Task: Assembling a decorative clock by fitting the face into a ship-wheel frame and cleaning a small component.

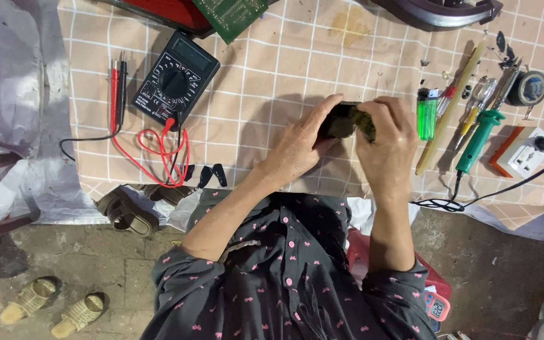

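Both hands (347, 141) grip a small dark part (346, 119).

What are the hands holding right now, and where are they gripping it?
Both hands hold one small dark part above the checked cloth: the left hand pinches its left end, the right hand wraps its right end. What it is cannot be told.

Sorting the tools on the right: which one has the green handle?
The soldering iron, lying between the wooden stick and the white socket; its neighbours lack green handles.
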